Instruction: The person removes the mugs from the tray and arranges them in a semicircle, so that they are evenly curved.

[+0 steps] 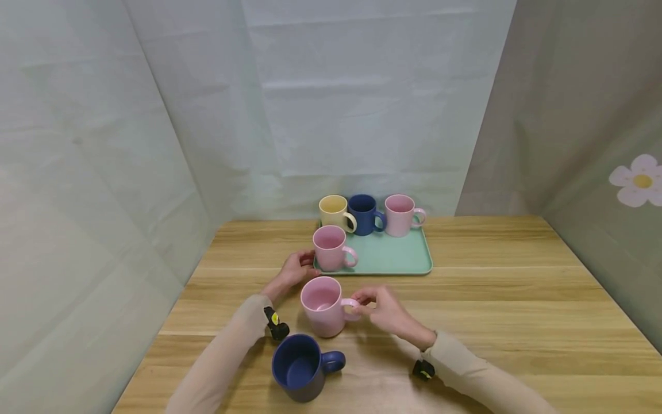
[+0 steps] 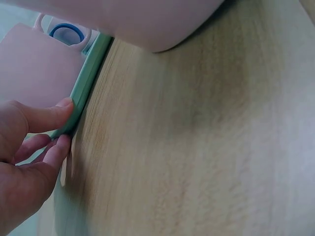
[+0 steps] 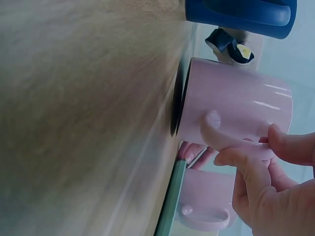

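Btwn R fingers (image 3: 253, 174) sits pink mug's (image 3: 231, 98) hdl (image 3: 219, 138).

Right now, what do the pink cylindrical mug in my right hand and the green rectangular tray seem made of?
Pink cylindrical mug: probably glossy glazed ceramic, given bright highlights on its side. Green rectangular tray: perhaps smooth plastic, evenly coloured, though coated metal is possible.

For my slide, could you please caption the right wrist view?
The right hand pinches the handle of a glossy pink cylindrical mug between a blue cylindrical mug and a flat green tray.
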Demonstrator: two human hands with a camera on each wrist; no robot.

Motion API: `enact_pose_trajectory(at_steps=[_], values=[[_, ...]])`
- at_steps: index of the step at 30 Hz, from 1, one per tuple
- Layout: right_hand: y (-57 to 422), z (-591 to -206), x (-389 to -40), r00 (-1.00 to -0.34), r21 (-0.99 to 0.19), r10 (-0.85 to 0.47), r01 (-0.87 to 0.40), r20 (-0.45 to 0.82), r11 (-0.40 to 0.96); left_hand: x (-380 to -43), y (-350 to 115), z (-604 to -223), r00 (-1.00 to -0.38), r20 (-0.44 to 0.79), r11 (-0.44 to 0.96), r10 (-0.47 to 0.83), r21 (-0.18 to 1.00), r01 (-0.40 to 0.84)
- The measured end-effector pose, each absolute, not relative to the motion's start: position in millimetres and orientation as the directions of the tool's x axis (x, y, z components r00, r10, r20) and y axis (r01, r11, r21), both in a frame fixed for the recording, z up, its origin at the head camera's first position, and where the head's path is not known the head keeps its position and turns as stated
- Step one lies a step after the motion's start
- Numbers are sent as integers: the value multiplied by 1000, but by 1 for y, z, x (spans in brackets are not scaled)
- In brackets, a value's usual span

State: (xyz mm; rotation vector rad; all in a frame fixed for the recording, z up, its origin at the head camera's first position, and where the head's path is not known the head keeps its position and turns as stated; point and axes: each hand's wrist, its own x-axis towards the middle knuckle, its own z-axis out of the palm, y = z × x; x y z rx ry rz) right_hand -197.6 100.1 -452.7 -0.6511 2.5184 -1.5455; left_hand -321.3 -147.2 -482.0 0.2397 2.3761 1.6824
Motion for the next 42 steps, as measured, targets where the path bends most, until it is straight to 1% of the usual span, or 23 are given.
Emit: enact_pose_trajectory(at_steps=[2,7,15,20,28,38,42], values=[[100,-453,-198,-901,-879,-419,-287,112,381,-326,-148,-491,-965,-80,341,249,940,10],[101,-454,-197,-888,-891,-449,-282,101,356,-326,-149,-492,-967,-101,363,232,932,-10],[102,-455,-198,-873,-889,-481,-277,75,364,-328,-150,-491,-971,-97,374,218,927,-9],[102,-456,-197,-851,-892,-520,-289,73,347,-326,-149,-490,-972,-106,377,210,926,-20],[99,-458,-195,-801,-885,-588,-351,114,306,-326,-148,-489,-970,-96,363,223,932,-9],[101,-457,-195,-793,-885,-603,-342,90,317,-327,-146,-489,-968,-113,353,225,935,-27],[104,-456,-199,-761,-897,-643,-339,85,284,-327,-147,-488,-968,-121,353,219,935,-37]])
